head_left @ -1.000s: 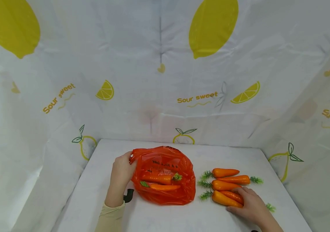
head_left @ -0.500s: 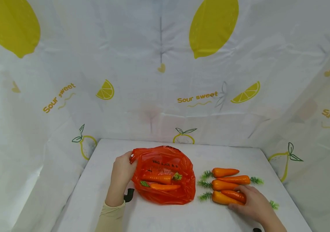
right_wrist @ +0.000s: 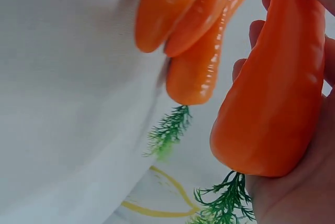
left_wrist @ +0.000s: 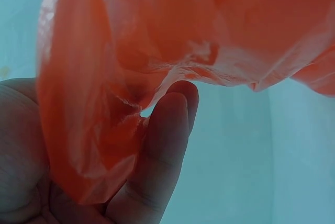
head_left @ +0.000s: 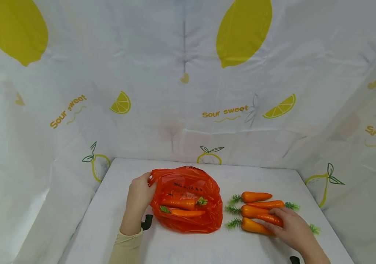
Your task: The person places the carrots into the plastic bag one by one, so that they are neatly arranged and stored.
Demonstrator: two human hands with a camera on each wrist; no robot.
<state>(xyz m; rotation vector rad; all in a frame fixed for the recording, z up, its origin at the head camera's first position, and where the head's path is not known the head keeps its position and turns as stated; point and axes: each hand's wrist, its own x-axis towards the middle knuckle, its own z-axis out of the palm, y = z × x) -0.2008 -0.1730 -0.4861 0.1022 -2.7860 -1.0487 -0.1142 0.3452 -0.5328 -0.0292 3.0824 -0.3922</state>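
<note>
A translucent red plastic bag (head_left: 212, 218) lies with its mouth spread on the table, two carrots (head_left: 188, 213) showing inside. My left hand (head_left: 139, 194) pinches the bag's left edge; the left wrist view shows thumb and fingers around the crumpled film (left_wrist: 94, 145). To the right, my right hand (head_left: 296, 229) grips an orange carrot (right_wrist: 272, 93) along its length, its green top sticking out past the palm. In the head view that carrot is partly hidden by the hand and sits just above a loose carrot (head_left: 254, 226).
Beside the held carrot lie more loose carrots: one at the back (head_left: 257, 197), one with its leaves to the right (head_left: 270, 204), and one below it (head_left: 250, 211). Lemon-printed sheeting (head_left: 161, 121) walls the white table (head_left: 207, 247). A black curved piece (head_left: 147, 222) is by the left wrist.
My right hand has shifted slightly right and raised the carrot it grips away from the front loose carrot. The left hand and the bag have stayed where they were.
</note>
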